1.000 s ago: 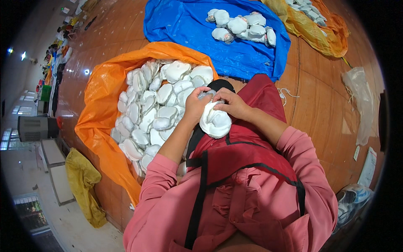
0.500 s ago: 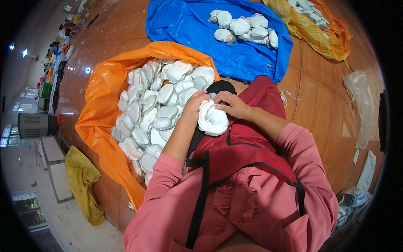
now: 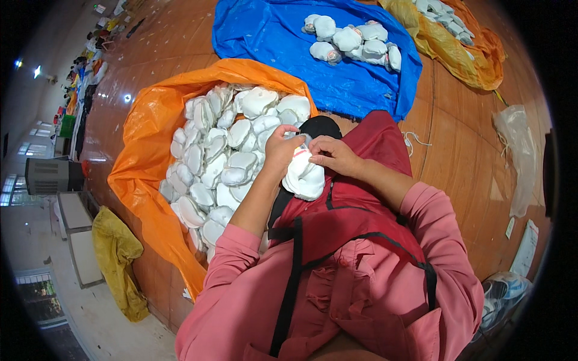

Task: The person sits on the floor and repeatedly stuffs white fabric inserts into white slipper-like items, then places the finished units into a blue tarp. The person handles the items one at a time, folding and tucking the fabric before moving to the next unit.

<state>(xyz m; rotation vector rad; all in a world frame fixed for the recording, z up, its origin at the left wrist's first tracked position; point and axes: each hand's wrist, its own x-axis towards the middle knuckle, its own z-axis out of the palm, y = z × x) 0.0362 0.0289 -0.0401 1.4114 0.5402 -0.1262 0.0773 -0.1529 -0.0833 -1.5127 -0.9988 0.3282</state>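
Note:
Over my lap I hold a rounded white padded piece (image 3: 304,177), with a small red and yellow patch near its top edge. My left hand (image 3: 283,148) grips its upper left side, thumb on top. The fingers of my right hand (image 3: 335,154) are bent and pinched at its upper right edge, close to the left thumb. What lies under the fingertips is hidden. To the left, an open orange sack (image 3: 144,120) is heaped with similar white padded pieces (image 3: 239,167).
Beyond my knees a blue sheet (image 3: 259,42) bears several white padded bundles (image 3: 347,39). A yellow-orange sack (image 3: 445,54) with pale pieces stands at the far right. White string (image 3: 415,139) and a clear plastic bag (image 3: 516,156) lie on the tiled floor; a mustard-coloured sack (image 3: 117,259) lies left.
The white padded piece has turned slightly between my hands, so its red and yellow patch shows more. My fingers have shifted a little along its top edge.

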